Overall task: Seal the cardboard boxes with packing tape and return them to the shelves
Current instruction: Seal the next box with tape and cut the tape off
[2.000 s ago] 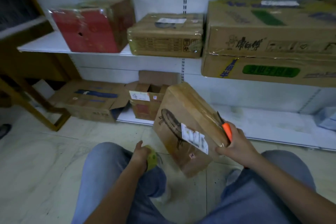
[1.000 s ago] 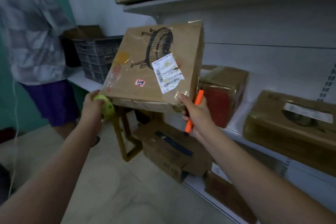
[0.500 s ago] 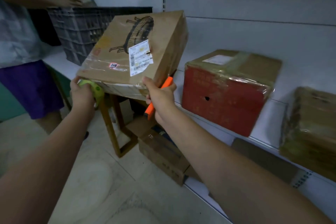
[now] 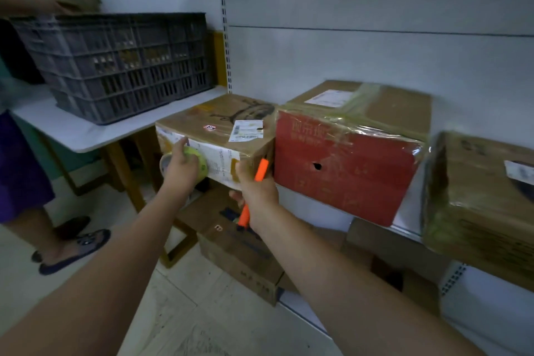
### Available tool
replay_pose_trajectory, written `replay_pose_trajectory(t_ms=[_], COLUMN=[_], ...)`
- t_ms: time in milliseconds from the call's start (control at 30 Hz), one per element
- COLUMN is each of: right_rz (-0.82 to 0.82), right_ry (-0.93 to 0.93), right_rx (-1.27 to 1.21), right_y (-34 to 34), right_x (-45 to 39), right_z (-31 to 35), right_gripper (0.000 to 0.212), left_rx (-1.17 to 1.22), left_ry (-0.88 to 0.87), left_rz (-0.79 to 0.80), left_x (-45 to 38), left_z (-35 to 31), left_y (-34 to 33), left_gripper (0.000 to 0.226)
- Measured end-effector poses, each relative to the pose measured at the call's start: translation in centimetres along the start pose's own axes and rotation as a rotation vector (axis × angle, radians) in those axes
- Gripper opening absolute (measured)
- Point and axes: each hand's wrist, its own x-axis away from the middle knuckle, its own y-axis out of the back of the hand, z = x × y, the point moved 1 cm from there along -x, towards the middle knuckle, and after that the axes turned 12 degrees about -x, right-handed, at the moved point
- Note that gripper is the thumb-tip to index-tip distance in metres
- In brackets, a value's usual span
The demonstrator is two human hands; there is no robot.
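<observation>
Nearest the camera, two bare forearms are reaching toward the brown box (image 4: 215, 136), which is sitting flat on the shelf (image 4: 404, 224) with its near face hanging out past the shelf's front edge. The left hand (image 4: 180, 166) is curling its fingers round a roll of tape (image 4: 199, 162) and pressing it against the left part of the brown box's near face. The right hand (image 4: 257, 192) is gripping an orange knife (image 4: 255, 191) in its palm, with the thumb and fingertips resting on the brown box's lower right corner.

Below the brown box, open cardboard boxes (image 4: 242, 251) are lying on the floor, with bare floor to their left. Left of the brown box, a wooden-legged table (image 4: 81, 133) is standing close by, its edge just beside the box's left side; a small gap is showing between them. To the right, a red box (image 4: 346, 165) wrapped in shiny tape is touching the brown box's side, leaving no room there.

The brown box is showing glossy tape bands, a white label, a small round sticker and a dark line drawing on its top face.

Farther right of the brown box, another taped box (image 4: 485, 205) is sitting on the shelf. Behind and left, a dark crate (image 4: 121, 63) is standing on the table, and another person (image 4: 26, 170) is reaching over it.
</observation>
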Motion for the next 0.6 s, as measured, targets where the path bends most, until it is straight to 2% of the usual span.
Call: replay_pose_trajectory(t_ms=[100,167,267,367,433,467,533,600], right_rz=[0.032,0.086,0.14,0.11,0.061,0.024,-0.078,-0.169], right_ry=[0.081,0.019,-0.074,-0.074,-0.006,0.051,0.119,0.099], right_rx=[0.344,0.371,0.422,0.609,0.767,0.899,1.104,1.102], right_y=[4.8,8.9,14.3,18.8,22.1,24.0,28.3,32.6], right_x=[0.9,2.3,4.5,5.7,5.8,5.8,5.6,5.5], right_z=[-2.8,-4.6,-5.8,-6.1,-6.5,-6.7,-7.4,-8.1], right_gripper=[0.023,0.003,0.011,0.007,0.004,0.007,0.027,0.04], left_rx=[-0.004,-0.055,-0.154,-0.173,-0.264,-0.318,-0.395,-0.342], left_ry=[-0.025,-0.057,-0.128,-0.052,0.002,0.014,-0.006,-0.019], left_rz=[0.053,0.147,0.297,0.288,0.283,0.308,0.363,0.426], left_x=[-0.5,-1.1,-1.2,0.2,2.7,4.0,7.6,11.7], left_z=[-0.6,-1.0,-1.9,-1.7,-0.5,0.6,3.1,5.6], left_y=[-1.7,-3.1,-4.6,-4.3,-3.8,-4.2,-5.6,-8.2], left_gripper=[0.051,0.05,0.04,0.057,0.06,0.059,0.058,0.057])
